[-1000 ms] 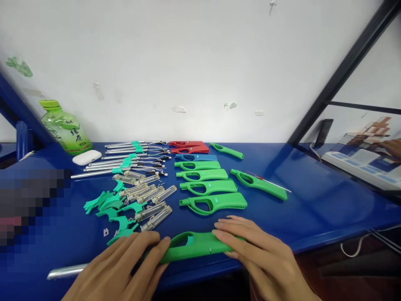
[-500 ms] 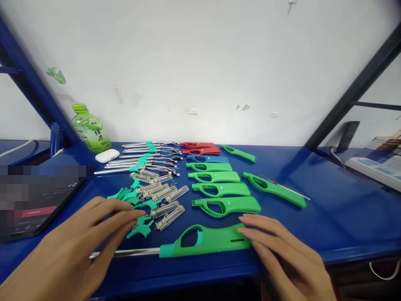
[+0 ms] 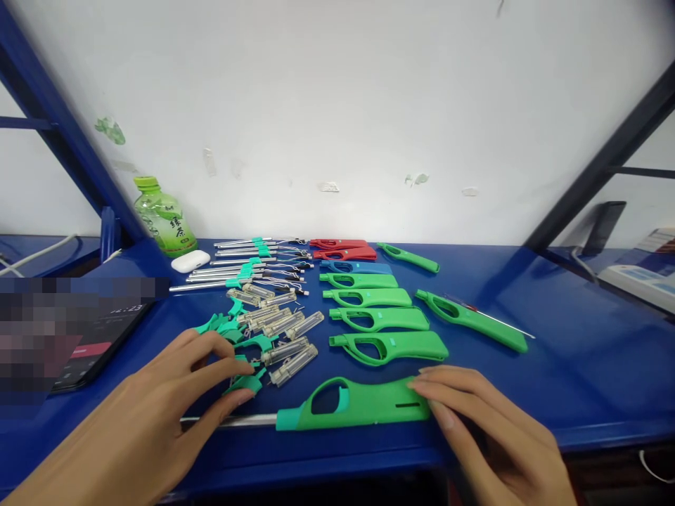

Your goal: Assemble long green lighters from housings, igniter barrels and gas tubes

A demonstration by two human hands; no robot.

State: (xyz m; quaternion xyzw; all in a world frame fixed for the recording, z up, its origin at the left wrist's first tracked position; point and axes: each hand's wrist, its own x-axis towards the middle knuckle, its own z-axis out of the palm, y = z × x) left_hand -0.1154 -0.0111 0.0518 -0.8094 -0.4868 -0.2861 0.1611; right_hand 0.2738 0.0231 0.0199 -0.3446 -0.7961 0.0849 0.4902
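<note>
- The left hand (image 3: 158, 411) is spread, with its thumb and fingertips apart; it is by the teal bits (image 3: 256, 342), over the silver rod; I can't tell if it touches a bit.
- The right hand (image 3: 500, 429) has bent fingers, and their tips touch the back end of the long lighter (image 3: 369, 404); I can't tell if it is pinching it.
- The long lighter lies flat near the front edge of the blue counter (image 3: 327, 457); it is green with a teal nose, and its silver rod (image 3: 250, 421) points left.
- Behind it, four green handles (image 3: 393, 346) lie in a row; a blue handle (image 3: 363, 268) and two red handles (image 3: 345, 253) are farther back.
- Two more green handles (image 3: 477, 324) lie to the right; a thin metal stick (image 3: 503, 322) is beside the nearer one.
- Clear little tubes (image 3: 295, 364) are in a bunch near the teal bits; silver rods with wires (image 3: 253, 270) lie behind them.
- A green bottle (image 3: 171, 225) stands at the back left; a white case (image 3: 190, 262) sits by it, and a dark screen (image 3: 100, 344) is nearer.
</note>
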